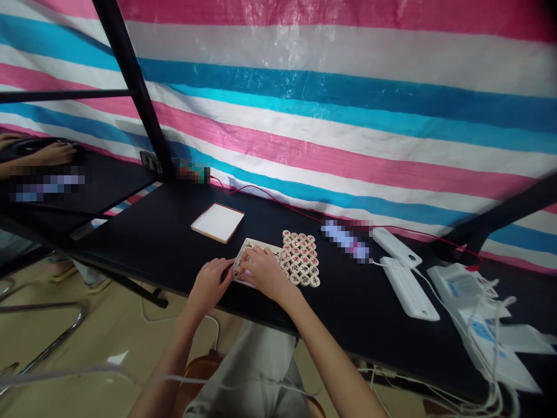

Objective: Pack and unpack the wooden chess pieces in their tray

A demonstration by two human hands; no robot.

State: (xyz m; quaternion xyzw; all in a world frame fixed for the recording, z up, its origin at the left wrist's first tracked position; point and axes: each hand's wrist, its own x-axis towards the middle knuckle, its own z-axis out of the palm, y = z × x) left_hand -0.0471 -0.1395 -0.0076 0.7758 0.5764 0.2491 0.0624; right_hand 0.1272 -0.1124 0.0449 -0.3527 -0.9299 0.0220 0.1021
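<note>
A small pale box (262, 242) sits near the front edge of the black table, with a few Chinese chess pieces (248, 245) inside. My left hand (210, 283) grips the box's left side, thumb and fingers closed at its near-left corner. Over the box, my right hand (261, 270) reaches in with bent, closed fingers; whatever is under its fingertips is hidden. Just right of the box, round Chinese chess pieces (303, 252) lie in tidy rows, red characters toward the back and black ones nearer me. A shallow white lid (218, 222) lies behind and left of the box.
White handheld devices (411, 290) and a power strip with tangled cables (478, 313) occupy the table's right side. A thin red cable (270, 196) runs along the back, before a striped sheet (331, 128). Another person's hands (56, 154) rest at the table on the left.
</note>
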